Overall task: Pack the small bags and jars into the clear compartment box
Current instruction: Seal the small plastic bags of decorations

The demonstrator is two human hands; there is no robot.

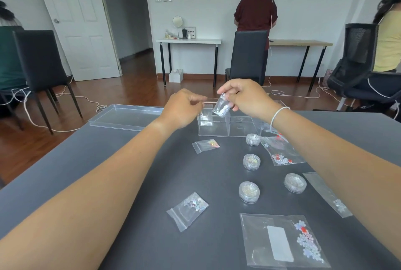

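**Silver-bead bag poised over the box**

The right hand (243, 96) pinches a small clear zip bag of silver beads (221, 106) by its top edge, letting it hang mouth-up with the beads sunk to the bottom — a sensible hold for dropping it straight down. It hangs just above the left end of the clear plastic compartment box (234, 124), which stands open at the far side of the dark grey table (108, 161). The left hand (184, 109) hovers at the box's left rim, fingers curled together; whether it grips the rim or something thin I cannot tell, though it looks placed to steady the box. Something clear seems to lie already in that left compartment.

The box's clear lid (125, 117) sits aside to the left, out of the way. Plenty waits: four small round clear jars (251, 162) near the middle, and several zip bags of sequins (188, 209) spread across the near table — so packing is at an early stage, by my reading.
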